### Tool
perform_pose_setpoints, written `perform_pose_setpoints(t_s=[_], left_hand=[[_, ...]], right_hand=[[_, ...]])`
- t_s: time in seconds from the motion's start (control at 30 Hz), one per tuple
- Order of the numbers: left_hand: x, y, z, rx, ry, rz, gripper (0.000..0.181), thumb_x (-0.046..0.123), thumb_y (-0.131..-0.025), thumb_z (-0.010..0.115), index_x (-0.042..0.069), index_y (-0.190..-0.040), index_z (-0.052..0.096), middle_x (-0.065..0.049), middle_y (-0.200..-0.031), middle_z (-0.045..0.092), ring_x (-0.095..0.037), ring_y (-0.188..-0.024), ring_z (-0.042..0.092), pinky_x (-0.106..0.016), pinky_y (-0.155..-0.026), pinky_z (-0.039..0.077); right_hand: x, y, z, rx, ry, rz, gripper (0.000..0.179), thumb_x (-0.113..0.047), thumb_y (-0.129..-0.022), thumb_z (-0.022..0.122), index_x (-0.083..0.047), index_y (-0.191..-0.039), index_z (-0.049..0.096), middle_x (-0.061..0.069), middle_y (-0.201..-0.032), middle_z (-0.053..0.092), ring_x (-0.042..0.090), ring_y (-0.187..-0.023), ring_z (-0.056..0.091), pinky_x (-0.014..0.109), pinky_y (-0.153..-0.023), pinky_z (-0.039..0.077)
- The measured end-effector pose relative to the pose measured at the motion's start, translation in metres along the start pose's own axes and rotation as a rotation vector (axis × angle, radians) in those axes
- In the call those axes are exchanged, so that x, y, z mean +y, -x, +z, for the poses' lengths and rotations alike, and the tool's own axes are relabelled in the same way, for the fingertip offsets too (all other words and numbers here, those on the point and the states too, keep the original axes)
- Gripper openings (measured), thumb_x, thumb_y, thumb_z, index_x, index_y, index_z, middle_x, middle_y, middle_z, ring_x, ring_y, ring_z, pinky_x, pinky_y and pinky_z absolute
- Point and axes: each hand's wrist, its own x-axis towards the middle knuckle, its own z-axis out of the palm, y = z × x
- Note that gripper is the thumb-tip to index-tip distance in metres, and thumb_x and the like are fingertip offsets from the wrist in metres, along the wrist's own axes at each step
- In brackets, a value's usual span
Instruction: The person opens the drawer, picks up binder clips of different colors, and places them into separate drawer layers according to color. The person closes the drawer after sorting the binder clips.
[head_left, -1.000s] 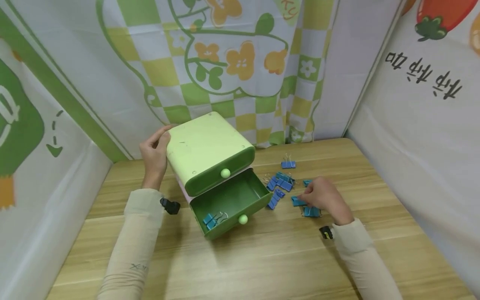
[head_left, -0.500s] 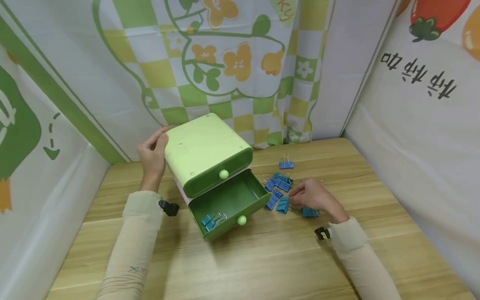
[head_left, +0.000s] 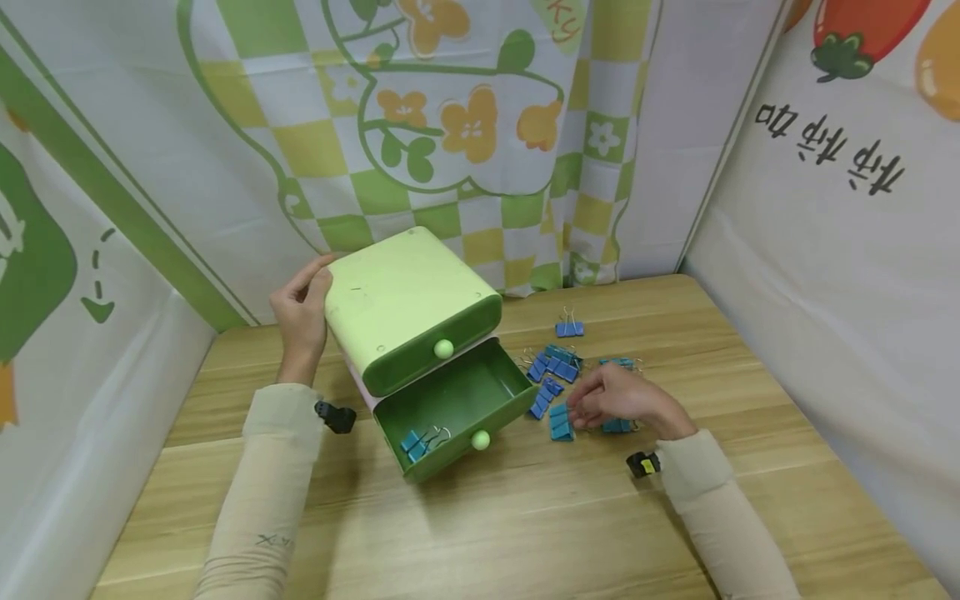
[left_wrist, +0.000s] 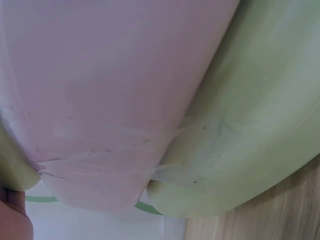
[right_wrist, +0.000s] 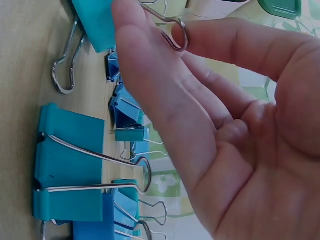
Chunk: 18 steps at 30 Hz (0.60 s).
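A small desktop drawer box [head_left: 412, 296] with a light-green top stands on the table, its lower drawer [head_left: 457, 400] pulled out. Teal binder clips [head_left: 415, 444] lie in that drawer's front left corner. My left hand [head_left: 300, 321] grips the box's back left edge; in the left wrist view only a bit of the fingers [left_wrist: 15, 222] shows beside the pink and green side. To the right of the drawer, my right hand [head_left: 626, 396] pinches a teal binder clip [head_left: 561, 423] by its wire handle [right_wrist: 177, 37], low over the table.
Several blue and teal binder clips [head_left: 562, 367] lie grouped right of the drawer. A blue clip [head_left: 570, 329] sits farther back, and teal clips [head_left: 617, 425] lie near my right hand. A patterned curtain [head_left: 465, 167] hangs behind the table, with printed walls at both sides.
My right hand has moved left, bringing a teal binder clip from the right-hand clips toward the drawer. My left hand keeps its grip on the drawer box.
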Motion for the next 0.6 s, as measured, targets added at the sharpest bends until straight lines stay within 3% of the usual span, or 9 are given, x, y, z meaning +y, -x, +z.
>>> perform_pose_setpoints(t_s=[0.23, 0.4, 0.6], left_hand=[[-0.001, 0.0, -0.001, -0.005, -0.009, 0.013, 0.036, 0.024, -0.104, 0.062, 0.0, -0.128, 0.075, 0.013, -0.098, 0.079, -0.002, -0.056, 0.058, -0.016, -0.052, 0.047], [0.0, 0.0, -0.002, 0.001, 0.001, 0.006, 0.036, 0.025, -0.103, 0.064, 0.0, -0.127, 0.076, 0.012, -0.099, 0.079, -0.003, -0.057, 0.059, -0.016, -0.052, 0.047], [0.001, 0.0, 0.0, -0.008, -0.009, 0.006, 0.036, 0.027, -0.104, 0.065, 0.002, -0.126, 0.076, 0.011, -0.088, 0.077, -0.003, -0.054, 0.056, -0.016, -0.051, 0.045]], right_hand=[[-0.003, 0.004, -0.008, -0.037, -0.021, 0.005, 0.028, -0.003, -0.102, 0.057, 0.011, -0.123, 0.07, 0.021, -0.109, 0.079, 0.028, -0.096, 0.079, 0.046, -0.089, 0.065], [-0.01, 0.012, -0.018, -0.014, -0.025, -0.014, 0.03, -0.005, -0.103, 0.055, 0.01, -0.125, 0.07, 0.021, -0.111, 0.079, 0.033, -0.101, 0.079, 0.048, -0.09, 0.065], [-0.032, 0.024, -0.03, 0.031, -0.031, -0.048, 0.032, -0.006, -0.106, 0.053, 0.013, -0.128, 0.067, 0.023, -0.115, 0.078, 0.034, -0.104, 0.078, 0.046, -0.091, 0.064]])
